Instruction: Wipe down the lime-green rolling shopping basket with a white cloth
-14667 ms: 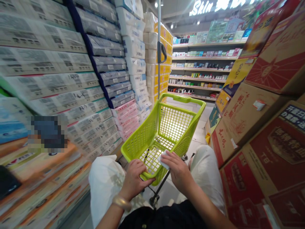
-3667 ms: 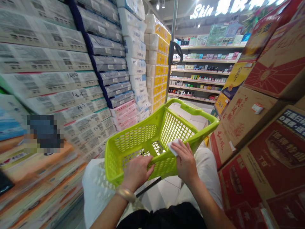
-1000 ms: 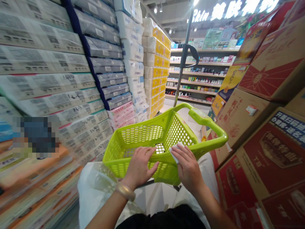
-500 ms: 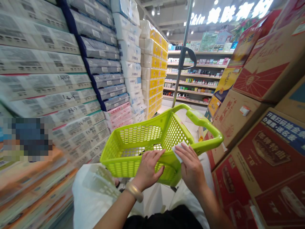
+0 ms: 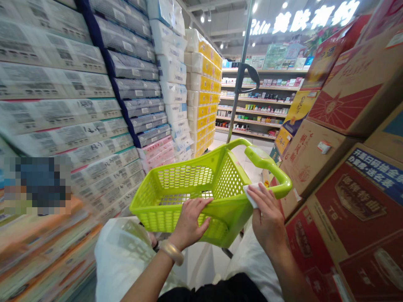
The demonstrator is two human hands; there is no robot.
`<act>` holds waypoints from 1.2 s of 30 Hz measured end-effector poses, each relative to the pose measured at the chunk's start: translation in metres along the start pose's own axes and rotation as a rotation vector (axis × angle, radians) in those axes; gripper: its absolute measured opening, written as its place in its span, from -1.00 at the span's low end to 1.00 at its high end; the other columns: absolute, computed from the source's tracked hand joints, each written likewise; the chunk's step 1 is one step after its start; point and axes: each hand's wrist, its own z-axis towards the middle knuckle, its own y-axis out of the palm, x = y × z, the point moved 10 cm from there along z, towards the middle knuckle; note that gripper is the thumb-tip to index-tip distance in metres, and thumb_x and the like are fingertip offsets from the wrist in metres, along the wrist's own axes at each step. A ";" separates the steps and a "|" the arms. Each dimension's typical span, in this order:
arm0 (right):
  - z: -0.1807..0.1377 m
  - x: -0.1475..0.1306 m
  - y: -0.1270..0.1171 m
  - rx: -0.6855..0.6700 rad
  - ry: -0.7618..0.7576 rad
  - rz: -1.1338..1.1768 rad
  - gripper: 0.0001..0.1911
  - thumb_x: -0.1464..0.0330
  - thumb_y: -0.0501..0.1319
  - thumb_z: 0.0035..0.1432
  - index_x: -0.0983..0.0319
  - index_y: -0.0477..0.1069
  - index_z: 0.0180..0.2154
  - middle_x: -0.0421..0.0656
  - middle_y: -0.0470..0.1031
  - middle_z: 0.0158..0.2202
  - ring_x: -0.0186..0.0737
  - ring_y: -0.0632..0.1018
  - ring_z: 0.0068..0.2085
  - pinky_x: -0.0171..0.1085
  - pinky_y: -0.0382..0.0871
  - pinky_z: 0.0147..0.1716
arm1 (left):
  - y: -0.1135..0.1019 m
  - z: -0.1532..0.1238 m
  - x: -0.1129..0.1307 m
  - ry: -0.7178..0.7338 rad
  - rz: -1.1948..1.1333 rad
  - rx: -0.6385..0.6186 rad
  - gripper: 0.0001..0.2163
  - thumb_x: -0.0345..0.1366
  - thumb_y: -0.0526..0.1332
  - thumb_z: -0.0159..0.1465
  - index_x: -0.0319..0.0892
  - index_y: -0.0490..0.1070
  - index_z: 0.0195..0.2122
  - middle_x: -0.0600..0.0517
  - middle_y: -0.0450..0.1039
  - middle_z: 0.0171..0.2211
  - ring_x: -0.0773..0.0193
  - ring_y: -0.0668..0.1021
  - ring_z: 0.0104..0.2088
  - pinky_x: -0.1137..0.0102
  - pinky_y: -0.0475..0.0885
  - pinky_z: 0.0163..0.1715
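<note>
A lime-green plastic shopping basket (image 5: 185, 180) on a trolley frame stands in front of my knees, tilted, with nothing visible inside it. My left hand (image 5: 190, 222), with a gold bangle at the wrist, grips its near rim, fingers curled over the edge. My right hand (image 5: 267, 214) presses a white cloth (image 5: 252, 193) against the rim near the basket's right corner, beside the thick green handle (image 5: 267, 165). The trolley's metal pole with a black grip (image 5: 244, 73) rises behind the basket.
Stacked packs of tissue and toilet paper (image 5: 94, 96) wall the left side. Cardboard cartons (image 5: 352, 138) are piled close on the right. Store shelves with small products (image 5: 261, 109) stand at the far end of the narrow aisle. My white-trousered knees (image 5: 122, 256) are below.
My right hand has slid the white cloth rightward along the rim toward the handle corner. The basket has turned a little, and my left hand keeps its grip on the near rim.
</note>
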 end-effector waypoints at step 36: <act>0.002 -0.038 0.000 -0.046 -0.119 0.005 -0.51 0.66 -0.05 0.18 0.22 0.48 -0.01 -0.12 0.59 -0.02 -0.17 0.40 0.23 -0.03 0.05 0.33 | -0.029 -0.006 -0.020 0.001 -0.052 0.093 -0.72 -0.22 0.12 0.25 -0.09 0.40 -0.03 -0.02 0.52 -0.16 0.09 0.50 -0.12 0.16 0.28 -0.03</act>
